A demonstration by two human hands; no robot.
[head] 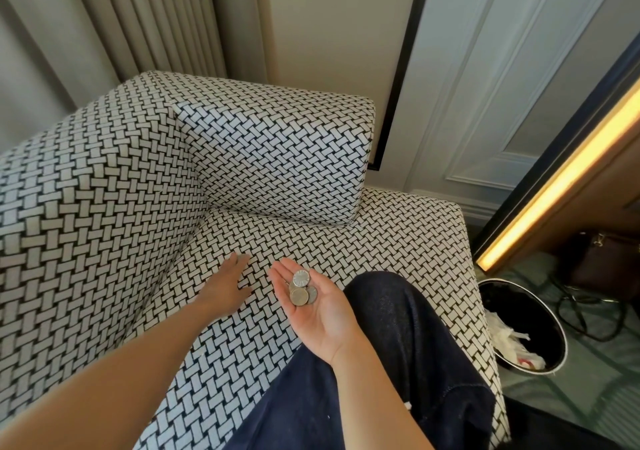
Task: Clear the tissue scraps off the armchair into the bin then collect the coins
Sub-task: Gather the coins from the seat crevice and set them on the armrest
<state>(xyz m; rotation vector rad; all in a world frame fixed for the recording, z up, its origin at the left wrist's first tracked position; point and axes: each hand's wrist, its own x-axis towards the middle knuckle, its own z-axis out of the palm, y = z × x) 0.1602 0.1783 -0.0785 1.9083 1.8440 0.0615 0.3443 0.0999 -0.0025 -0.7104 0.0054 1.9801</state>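
So the right hand (318,307) is turned palm up over the seat of the black-and-white basket-weave fabric armchair (381,235), fingers relaxed and slightly cupped, with a little pile of round silver and bronze coins (301,290) sitting on them. The left hand (227,285) lies flat on the seat near the back corner, fingers straight and together; there's something small and grey at the fingertips, can't tell if it's a coin. A knee in dark blue denim (398,318) rests on the seat just beside the right hand. On the floor to the right is a round black bin (519,300) with white tissue scraps (509,335) inside, and beyond it a dark brown handbag (602,262) and a looped black cable (581,314).
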